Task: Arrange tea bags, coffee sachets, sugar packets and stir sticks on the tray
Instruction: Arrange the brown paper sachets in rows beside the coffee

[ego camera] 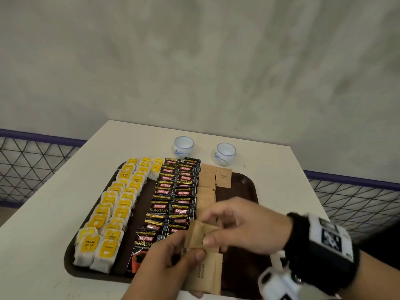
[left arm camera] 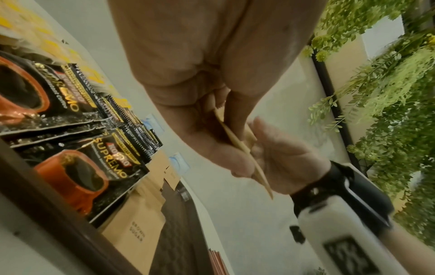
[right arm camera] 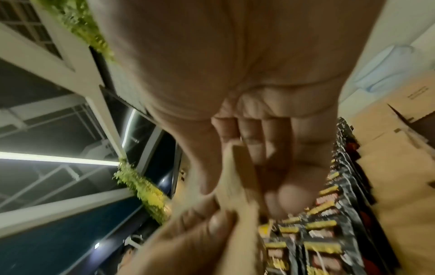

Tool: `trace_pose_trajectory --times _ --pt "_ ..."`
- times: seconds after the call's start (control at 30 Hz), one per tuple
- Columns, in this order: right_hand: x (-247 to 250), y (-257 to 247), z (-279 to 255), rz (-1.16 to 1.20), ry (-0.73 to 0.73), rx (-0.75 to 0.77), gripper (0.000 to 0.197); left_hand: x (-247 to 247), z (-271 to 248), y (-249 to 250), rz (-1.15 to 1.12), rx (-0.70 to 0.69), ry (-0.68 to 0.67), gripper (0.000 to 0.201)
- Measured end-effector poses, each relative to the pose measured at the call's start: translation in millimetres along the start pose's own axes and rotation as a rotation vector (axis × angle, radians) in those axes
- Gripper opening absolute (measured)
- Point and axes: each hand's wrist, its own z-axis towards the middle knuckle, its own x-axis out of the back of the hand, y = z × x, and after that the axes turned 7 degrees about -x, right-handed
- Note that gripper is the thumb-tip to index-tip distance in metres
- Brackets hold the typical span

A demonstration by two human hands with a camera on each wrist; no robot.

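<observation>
Head view: left hand [ego camera: 168, 256] grips sugar stack [ego camera: 205, 276] at lower centre; right hand [ego camera: 244, 226] pinches top packet [ego camera: 200, 234], likely peeling it off to extend brown column [ego camera: 206, 185] on tray [ego camera: 246, 187].

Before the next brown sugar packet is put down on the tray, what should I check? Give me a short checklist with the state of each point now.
1. Right hand pinches one sugar packet: ok.
2. Left hand grips the remaining stack of packets: ok.
3. Only one packet is separated from the stack: cannot tell.
4. Bare space on the tray, right of the sugar column: ok.
5. Coffee sachets and tea bags lie in rows, out of the way: ok.
6. Stir sticks ready: cannot tell; none seen.
</observation>
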Motion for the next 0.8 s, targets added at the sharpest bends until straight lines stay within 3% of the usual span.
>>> trace_pose_trajectory --times 0.1,0.27,0.53,0.67,0.8 --pt "-15.6 6.6 -10.9 0.114 0.057 0.031 0.014 -3.3 -4.4 4.1 0.036 -0.043 -0.023 0.021" --pt "-8.3 11.0 -21.5 0.301 0.194 0.038 0.012 -6.0 -9.8 8.4 -0.009 -0.017 -0.008 0.045" --pt "-0.6 14.7 -41.4 0.481 0.448 0.039 0.023 -3.0 -20.8 17.2 0.076 -0.057 0.031 0.014" --pt "0.8 12.9 -45.3 0.584 0.464 0.054 0.031 -1.7 -23.7 16.6 0.204 -0.061 0.051 0.032" --pt "1.8 11.4 -48.7 0.674 0.496 0.043 0.033 -1.9 -25.4 15.7 0.249 -0.051 0.071 0.037"
